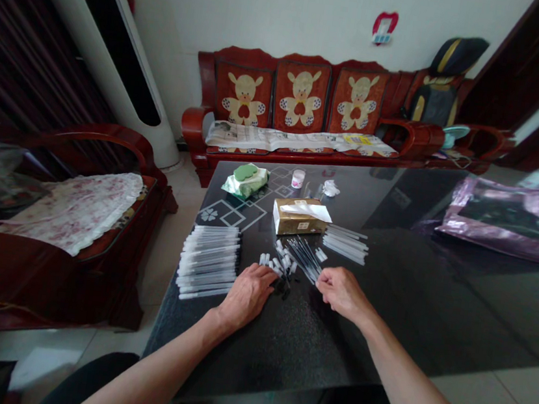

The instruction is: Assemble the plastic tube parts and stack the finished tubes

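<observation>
My left hand [249,293] rests on the dark table with its fingers bent and close together. Its fingertips are at a scatter of small black plugs [286,292] and white pen caps [277,265]; whatever they pinch is hidden. To the left of it lies a stacked row of pens with translucent barrels [209,261]. My right hand [341,294] is closed, thumb and fingers pinching at the near end of a loose bundle of thin pen refills [304,257]. Beyond that hand lie several translucent pen barrels [344,244].
Behind the refills stands a gold tissue box [299,217]. Further back are a green wipes pack [246,181], a small white jar [298,178] and crumpled tissue [331,188]. A purple-edged plastic bag [508,218] lies to the right. A wooden sofa [250,154] faces the table [249,363].
</observation>
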`<action>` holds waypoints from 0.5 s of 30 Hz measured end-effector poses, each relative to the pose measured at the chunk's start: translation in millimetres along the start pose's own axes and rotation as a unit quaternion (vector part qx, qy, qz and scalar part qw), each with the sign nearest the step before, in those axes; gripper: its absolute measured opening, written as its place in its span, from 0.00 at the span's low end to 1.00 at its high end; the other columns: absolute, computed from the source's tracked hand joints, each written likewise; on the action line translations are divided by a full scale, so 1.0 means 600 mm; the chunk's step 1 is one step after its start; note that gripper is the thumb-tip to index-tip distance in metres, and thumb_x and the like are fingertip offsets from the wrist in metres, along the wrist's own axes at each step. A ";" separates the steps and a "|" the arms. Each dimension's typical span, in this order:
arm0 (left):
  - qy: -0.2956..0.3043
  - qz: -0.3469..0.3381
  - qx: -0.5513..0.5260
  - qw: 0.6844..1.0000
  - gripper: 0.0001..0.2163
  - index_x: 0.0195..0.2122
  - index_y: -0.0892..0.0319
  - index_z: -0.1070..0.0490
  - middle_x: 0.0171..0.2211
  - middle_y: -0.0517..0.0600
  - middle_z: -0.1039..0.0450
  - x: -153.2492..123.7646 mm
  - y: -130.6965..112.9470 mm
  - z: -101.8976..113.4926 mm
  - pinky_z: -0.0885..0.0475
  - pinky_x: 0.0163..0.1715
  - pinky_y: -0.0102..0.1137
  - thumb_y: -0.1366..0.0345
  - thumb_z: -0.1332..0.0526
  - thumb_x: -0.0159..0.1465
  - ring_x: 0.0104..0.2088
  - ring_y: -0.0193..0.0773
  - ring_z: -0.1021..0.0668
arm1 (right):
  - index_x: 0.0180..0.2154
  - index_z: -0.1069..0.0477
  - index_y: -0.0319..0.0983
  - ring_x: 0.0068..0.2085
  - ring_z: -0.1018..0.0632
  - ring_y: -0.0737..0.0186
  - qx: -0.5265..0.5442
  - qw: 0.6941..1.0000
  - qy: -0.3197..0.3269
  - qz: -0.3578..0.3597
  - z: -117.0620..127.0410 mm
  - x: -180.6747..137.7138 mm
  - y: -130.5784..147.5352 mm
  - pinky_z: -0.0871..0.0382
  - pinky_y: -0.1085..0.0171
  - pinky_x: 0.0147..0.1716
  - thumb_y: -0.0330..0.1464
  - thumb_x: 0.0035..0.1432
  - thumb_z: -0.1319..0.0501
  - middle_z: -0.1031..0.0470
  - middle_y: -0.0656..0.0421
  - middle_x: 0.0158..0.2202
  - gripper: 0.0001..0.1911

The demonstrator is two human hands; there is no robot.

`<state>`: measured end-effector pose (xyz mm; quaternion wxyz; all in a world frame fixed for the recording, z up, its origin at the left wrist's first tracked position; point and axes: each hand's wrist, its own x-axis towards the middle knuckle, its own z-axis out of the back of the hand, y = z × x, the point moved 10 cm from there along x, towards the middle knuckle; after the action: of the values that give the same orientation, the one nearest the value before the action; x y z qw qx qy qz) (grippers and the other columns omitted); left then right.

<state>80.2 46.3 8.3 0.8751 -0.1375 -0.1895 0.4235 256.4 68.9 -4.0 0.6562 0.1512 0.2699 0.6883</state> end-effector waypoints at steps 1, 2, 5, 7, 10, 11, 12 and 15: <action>-0.011 0.008 0.001 1.000 0.12 0.47 0.58 0.30 0.42 0.54 0.28 0.001 0.007 0.004 0.35 0.46 0.37 0.71 0.46 0.64 0.43 0.43 0.29 | 0.24 0.28 0.36 0.19 0.28 0.67 0.001 1.000 0.004 0.002 -0.001 -0.001 0.000 0.39 0.70 0.22 0.29 0.52 0.45 0.27 0.59 0.18 0.09; -0.019 0.014 0.002 1.000 0.12 0.47 0.58 0.30 0.42 0.54 0.28 0.001 0.013 0.008 0.35 0.46 0.37 0.71 0.47 0.64 0.43 0.42 0.29 | 0.24 0.28 0.36 0.19 0.27 0.67 0.003 1.000 0.007 0.004 -0.003 -0.001 0.001 0.39 0.70 0.22 0.29 0.52 0.44 0.27 0.59 0.18 0.09; -0.032 0.024 0.006 0.999 0.11 0.45 0.59 0.29 0.42 0.54 0.28 0.002 0.027 0.015 0.34 0.45 0.36 0.72 0.47 0.64 0.42 0.42 0.29 | 0.24 0.28 0.36 0.19 0.27 0.67 0.014 1.000 0.018 0.010 -0.008 0.001 0.000 0.39 0.70 0.22 0.30 0.51 0.44 0.26 0.59 0.18 0.08; -0.030 0.026 0.008 0.999 0.11 0.45 0.59 0.29 0.42 0.53 0.28 0.002 0.030 0.015 0.34 0.45 0.35 0.71 0.47 0.64 0.41 0.42 0.29 | 0.24 0.28 0.36 0.19 0.27 0.67 0.021 0.999 0.022 0.013 -0.011 0.002 -0.001 0.39 0.71 0.21 0.29 0.51 0.43 0.26 0.59 0.18 0.08; -0.022 0.035 0.014 0.999 0.11 0.44 0.58 0.29 0.40 0.53 0.28 0.002 0.034 0.013 0.34 0.45 0.35 0.71 0.48 0.64 0.41 0.42 0.29 | 0.24 0.29 0.36 0.18 0.28 0.68 0.026 0.999 0.027 0.019 -0.015 0.002 -0.001 0.39 0.71 0.20 0.29 0.51 0.44 0.27 0.59 0.17 0.07; -0.022 0.042 0.018 0.999 0.11 0.44 0.58 0.29 0.40 0.53 0.28 0.002 0.037 0.013 0.34 0.45 0.35 0.71 0.48 0.65 0.41 0.42 0.29 | 0.24 0.29 0.36 0.18 0.28 0.68 0.028 0.999 0.028 0.021 -0.016 0.002 -0.002 0.40 0.71 0.20 0.29 0.51 0.44 0.27 0.60 0.17 0.07; -0.022 0.052 0.023 0.998 0.11 0.44 0.58 0.29 0.39 0.53 0.29 0.001 0.042 0.013 0.34 0.45 0.35 0.71 0.48 0.65 0.41 0.42 0.29 | 0.23 0.29 0.36 0.17 0.28 0.69 0.031 0.999 0.028 0.023 -0.017 0.002 -0.003 0.40 0.71 0.20 0.29 0.51 0.44 0.27 0.60 0.17 0.07; -0.029 0.080 0.034 0.996 0.11 0.43 0.58 0.29 0.38 0.53 0.29 -0.001 0.054 0.015 0.34 0.43 0.34 0.72 0.48 0.64 0.40 0.41 0.28 | 0.24 0.29 0.35 0.17 0.29 0.70 0.047 0.998 0.033 0.023 -0.020 0.002 -0.009 0.40 0.72 0.19 0.30 0.51 0.43 0.28 0.60 0.16 0.07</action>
<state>53.7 66.2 3.3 0.8367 -0.1095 -0.1886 0.5024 253.9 67.7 -17.0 0.6233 0.1656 0.3199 0.6941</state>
